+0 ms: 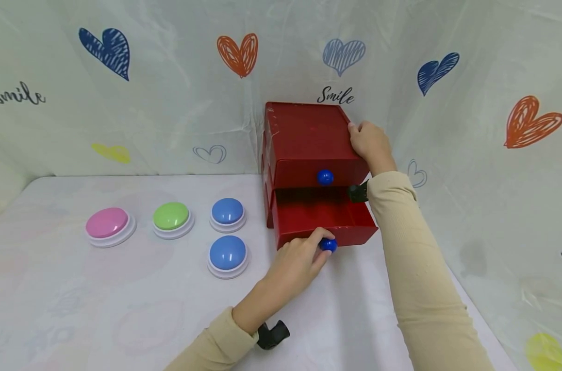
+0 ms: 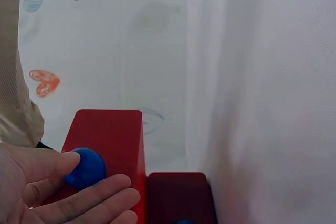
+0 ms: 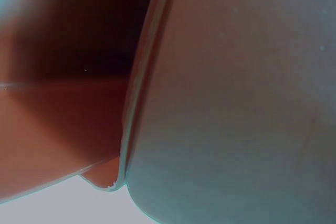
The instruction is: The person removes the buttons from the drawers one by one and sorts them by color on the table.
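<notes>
A red drawer box (image 1: 309, 131) stands against the back cloth. Its lower drawer (image 1: 355, 234) is pulled out, showing its red inside; the upper drawer (image 1: 297, 172), with a blue knob (image 1: 325, 177), is closed. My left hand (image 1: 299, 263) pinches the lower drawer's round blue knob (image 2: 86, 170) between thumb and index finger, the other fingers extended below in the left wrist view. At the box's top right edge, my right hand (image 1: 371, 144) holds the side, its fingers partly hidden. The right wrist view shows only dim, close red surfaces of the box (image 3: 226, 98).
Left of the box, several dome buttons with white bases stand on the white table (image 1: 137, 309): pink (image 1: 106, 222), green (image 1: 171, 215) and two blue, one behind (image 1: 227, 210) and one in front (image 1: 227, 252). Heart-printed cloth (image 1: 169, 103) bounds the back and right.
</notes>
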`<action>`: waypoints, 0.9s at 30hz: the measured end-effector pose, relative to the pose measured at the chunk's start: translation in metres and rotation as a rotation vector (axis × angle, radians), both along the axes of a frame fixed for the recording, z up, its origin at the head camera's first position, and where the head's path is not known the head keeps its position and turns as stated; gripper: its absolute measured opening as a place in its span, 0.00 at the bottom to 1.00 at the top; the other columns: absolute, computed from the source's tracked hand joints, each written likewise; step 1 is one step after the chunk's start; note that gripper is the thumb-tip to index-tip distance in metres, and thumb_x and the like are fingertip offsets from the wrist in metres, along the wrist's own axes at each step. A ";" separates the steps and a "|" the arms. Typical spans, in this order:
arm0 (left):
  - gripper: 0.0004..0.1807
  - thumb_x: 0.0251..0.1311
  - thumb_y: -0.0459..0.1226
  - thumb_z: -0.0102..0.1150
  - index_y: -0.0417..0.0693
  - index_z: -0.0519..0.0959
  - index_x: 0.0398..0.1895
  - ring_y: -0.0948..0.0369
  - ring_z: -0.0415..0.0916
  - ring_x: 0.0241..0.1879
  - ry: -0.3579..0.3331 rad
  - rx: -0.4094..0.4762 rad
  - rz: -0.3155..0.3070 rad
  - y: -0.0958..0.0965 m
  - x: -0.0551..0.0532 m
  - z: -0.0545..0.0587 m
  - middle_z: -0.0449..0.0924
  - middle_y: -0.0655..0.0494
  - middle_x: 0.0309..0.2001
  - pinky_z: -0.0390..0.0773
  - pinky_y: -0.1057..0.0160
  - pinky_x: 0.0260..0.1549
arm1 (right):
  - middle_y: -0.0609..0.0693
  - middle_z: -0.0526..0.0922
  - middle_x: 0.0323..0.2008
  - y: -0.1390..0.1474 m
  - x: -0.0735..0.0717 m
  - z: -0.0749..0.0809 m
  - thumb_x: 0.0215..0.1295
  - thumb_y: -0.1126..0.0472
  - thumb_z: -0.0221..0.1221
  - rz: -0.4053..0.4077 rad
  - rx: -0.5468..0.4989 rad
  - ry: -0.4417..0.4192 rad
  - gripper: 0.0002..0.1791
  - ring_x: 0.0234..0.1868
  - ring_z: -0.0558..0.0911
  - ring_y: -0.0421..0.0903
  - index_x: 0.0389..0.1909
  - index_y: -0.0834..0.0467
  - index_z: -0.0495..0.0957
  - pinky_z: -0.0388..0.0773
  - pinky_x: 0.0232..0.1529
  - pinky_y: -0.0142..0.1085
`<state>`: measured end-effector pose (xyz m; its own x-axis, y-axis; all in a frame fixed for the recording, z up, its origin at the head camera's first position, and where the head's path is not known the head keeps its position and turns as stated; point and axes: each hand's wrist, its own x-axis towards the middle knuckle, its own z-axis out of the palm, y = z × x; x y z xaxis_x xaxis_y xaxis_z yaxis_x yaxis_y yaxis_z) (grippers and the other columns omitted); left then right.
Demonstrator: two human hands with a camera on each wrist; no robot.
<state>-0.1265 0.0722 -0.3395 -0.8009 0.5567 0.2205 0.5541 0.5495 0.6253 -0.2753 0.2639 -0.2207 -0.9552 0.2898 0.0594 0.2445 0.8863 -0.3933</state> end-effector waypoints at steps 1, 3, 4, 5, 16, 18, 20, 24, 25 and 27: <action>0.20 0.58 0.41 0.60 0.54 0.71 0.54 0.70 0.71 0.22 0.000 0.001 0.000 0.000 0.000 0.000 0.82 0.58 0.32 0.75 0.77 0.28 | 0.61 0.73 0.43 0.000 0.000 0.000 0.72 0.45 0.33 0.001 0.001 0.001 0.27 0.43 0.73 0.57 0.45 0.64 0.68 0.71 0.45 0.47; 0.20 0.59 0.41 0.60 0.54 0.71 0.54 0.71 0.70 0.21 -0.005 0.004 -0.001 0.000 0.000 0.001 0.82 0.58 0.31 0.74 0.78 0.28 | 0.61 0.73 0.42 0.000 0.001 0.000 0.72 0.45 0.33 0.001 0.005 0.003 0.27 0.43 0.74 0.57 0.44 0.64 0.68 0.70 0.44 0.47; 0.20 0.59 0.41 0.60 0.54 0.71 0.54 0.71 0.70 0.21 -0.006 0.005 -0.002 0.000 0.001 0.001 0.82 0.58 0.31 0.74 0.78 0.28 | 0.61 0.73 0.42 0.000 0.001 0.000 0.72 0.45 0.33 0.000 0.007 0.002 0.27 0.43 0.73 0.57 0.44 0.64 0.68 0.70 0.44 0.47; 0.20 0.59 0.41 0.60 0.54 0.71 0.54 0.71 0.70 0.21 -0.006 0.008 -0.003 0.000 0.001 0.001 0.82 0.58 0.31 0.74 0.78 0.28 | 0.61 0.73 0.42 0.000 0.001 0.000 0.72 0.45 0.33 0.000 0.008 0.001 0.27 0.43 0.74 0.57 0.44 0.64 0.68 0.70 0.44 0.47; 0.20 0.60 0.42 0.58 0.55 0.69 0.56 0.70 0.70 0.21 0.014 0.024 0.015 0.001 -0.002 0.001 0.82 0.57 0.32 0.75 0.77 0.28 | 0.61 0.74 0.43 0.000 0.001 0.001 0.72 0.45 0.32 -0.006 0.010 -0.008 0.27 0.43 0.74 0.57 0.45 0.64 0.69 0.70 0.44 0.47; 0.20 0.60 0.42 0.58 0.54 0.69 0.56 0.70 0.70 0.20 0.017 0.036 0.023 0.001 -0.004 0.001 0.82 0.57 0.31 0.74 0.78 0.27 | 0.61 0.74 0.43 0.000 0.000 0.001 0.72 0.45 0.32 -0.007 0.008 -0.010 0.27 0.43 0.74 0.57 0.45 0.64 0.69 0.70 0.44 0.46; 0.20 0.61 0.41 0.58 0.54 0.69 0.56 0.69 0.68 0.19 0.016 0.050 0.028 0.001 -0.006 -0.001 0.81 0.57 0.29 0.72 0.78 0.25 | 0.60 0.73 0.42 0.000 0.000 0.001 0.72 0.44 0.32 -0.009 0.006 -0.012 0.27 0.43 0.74 0.57 0.45 0.64 0.69 0.70 0.43 0.46; 0.19 0.61 0.41 0.57 0.54 0.70 0.55 0.69 0.67 0.18 0.028 0.074 0.037 0.003 -0.011 -0.005 0.80 0.57 0.27 0.70 0.79 0.23 | 0.60 0.73 0.41 0.000 0.000 0.001 0.72 0.44 0.32 -0.010 -0.002 -0.017 0.27 0.42 0.73 0.56 0.46 0.63 0.68 0.70 0.41 0.44; 0.19 0.61 0.41 0.57 0.54 0.70 0.55 0.69 0.67 0.18 0.032 0.077 0.040 0.003 -0.013 -0.006 0.80 0.57 0.27 0.70 0.79 0.23 | 0.60 0.73 0.42 0.000 -0.001 0.001 0.72 0.44 0.32 -0.009 -0.002 -0.017 0.27 0.42 0.73 0.56 0.46 0.63 0.68 0.70 0.42 0.44; 0.19 0.61 0.41 0.57 0.54 0.70 0.55 0.69 0.67 0.18 0.042 0.083 0.043 0.004 -0.015 -0.008 0.80 0.57 0.27 0.70 0.78 0.22 | 0.60 0.73 0.42 0.000 -0.001 0.001 0.72 0.44 0.32 -0.008 -0.004 -0.020 0.28 0.42 0.73 0.56 0.46 0.63 0.68 0.70 0.42 0.44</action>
<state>-0.1415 0.0760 -0.3475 -0.8129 0.5001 0.2985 0.5577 0.5204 0.6467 -0.2760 0.2641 -0.2196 -0.9540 0.2972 0.0396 0.2588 0.8829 -0.3918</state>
